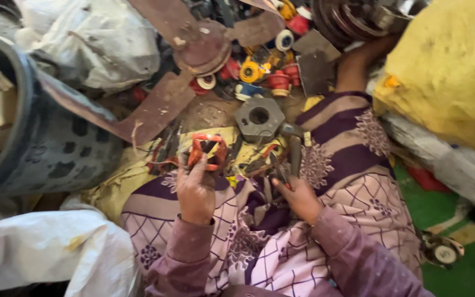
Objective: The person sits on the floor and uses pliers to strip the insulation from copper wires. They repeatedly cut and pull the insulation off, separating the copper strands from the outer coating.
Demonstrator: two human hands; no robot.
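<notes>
Left hand [195,190] gripped an orange wire coil [207,151], raised over the lap. Right hand [298,195] closed on pliers [281,170], tip angled coilward, apparently for cutting. Grey hexagonal block [259,116] lay beyond.

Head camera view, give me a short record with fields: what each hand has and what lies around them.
left hand: grips a red-orange wire coil
right hand: holds dark pliers, tips toward the coil
just ahead: grey hexagonal metal block with a centre hole
further back: brown fan blades, red and yellow spools
left side: dark tub
</notes>
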